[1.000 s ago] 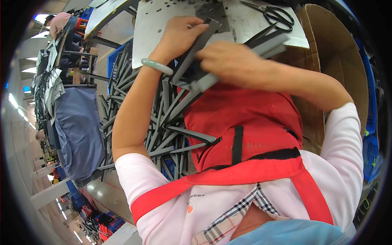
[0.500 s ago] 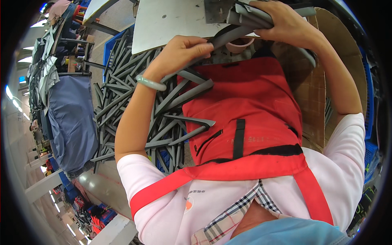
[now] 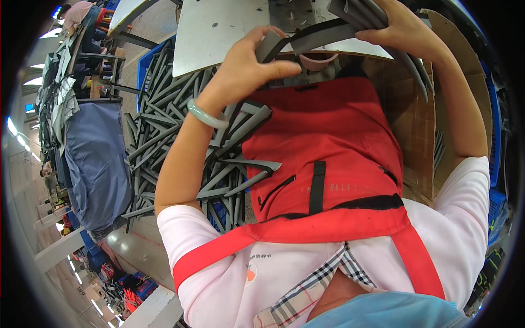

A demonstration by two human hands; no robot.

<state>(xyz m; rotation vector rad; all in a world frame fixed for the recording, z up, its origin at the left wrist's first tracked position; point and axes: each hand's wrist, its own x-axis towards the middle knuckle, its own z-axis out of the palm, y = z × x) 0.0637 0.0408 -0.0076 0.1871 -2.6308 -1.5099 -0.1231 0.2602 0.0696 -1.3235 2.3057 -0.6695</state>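
Observation:
My right hand (image 3: 402, 33) is closed round a bundle of grey strips (image 3: 361, 13) above the table's near edge. Ends of strips hang down past its wrist. From this hand a grey strip with a black side (image 3: 322, 37) reaches left, bent near its left end. That bent end lies in the gap between the thumb and fingers of my left hand (image 3: 246, 68). The left thumb is stretched away from the strip; the fingers are partly hidden behind it. A pale green bangle (image 3: 206, 116) circles the left wrist.
Many bent grey strips (image 3: 158, 128) heap up left of my red apron (image 3: 328, 136), over a blue crate (image 3: 143, 65). The white table (image 3: 202, 33) is ahead, a pink bowl (image 3: 317, 61) under its edge. A cardboard box (image 3: 410, 115) stands right. Blue cloth (image 3: 95, 158) hangs farther left.
My left hand has opened its thumb away from the strip and risen slightly. My right hand has shifted a little right with its bundle. The strip now bends beside the left hand.

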